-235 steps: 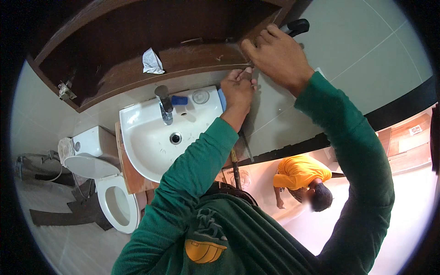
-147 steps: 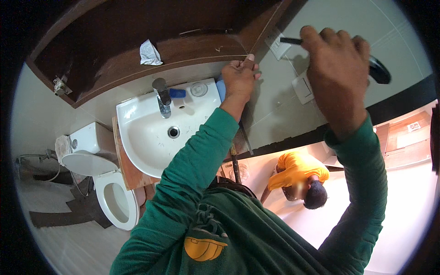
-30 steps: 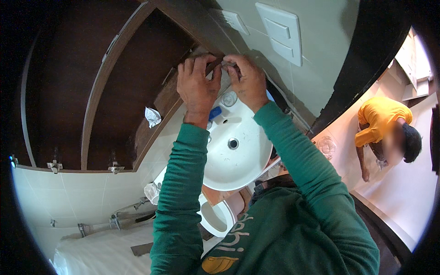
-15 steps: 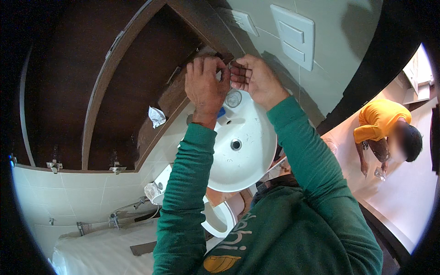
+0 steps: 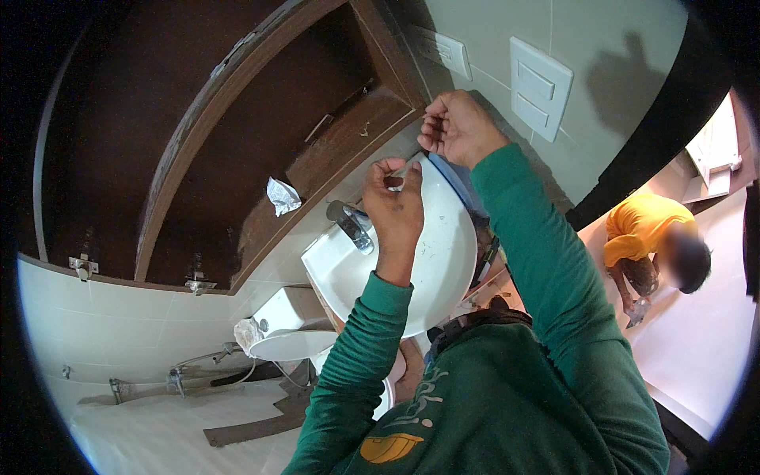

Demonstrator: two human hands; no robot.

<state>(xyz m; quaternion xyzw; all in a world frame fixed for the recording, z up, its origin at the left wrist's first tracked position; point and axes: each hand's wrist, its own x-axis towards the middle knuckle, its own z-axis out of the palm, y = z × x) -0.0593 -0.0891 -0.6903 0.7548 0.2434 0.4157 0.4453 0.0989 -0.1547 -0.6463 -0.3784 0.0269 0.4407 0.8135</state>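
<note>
My left hand [image 5: 394, 207] is over the white washbasin [image 5: 447, 273], its thumb and fingers curled towards each other. A small pale bit seems to show by the fingertips, too small to name. My right hand [image 5: 461, 131] is higher up, close to the front corner of the dark brown cabinet [image 5: 396, 51]. Its fingers are curled in, and whatever they may hold is hidden. The two hands are apart. A chrome tap [image 5: 352, 224] stands on the basin, left of my left wrist.
Crumpled silvery foil [image 5: 283, 196] lies in the open cabinet. Switch plates [image 5: 541, 87] are on the tiled wall at right. A toilet [image 5: 293, 313] stands lower left, past the basin. At far right a person in a yellow shirt [image 5: 645, 229] bends over a pale surface.
My hands have parted: the left came down over the basin, the right moved slightly right. The clear glass and blue item at the basin's rim no longer show. The view has shifted.
</note>
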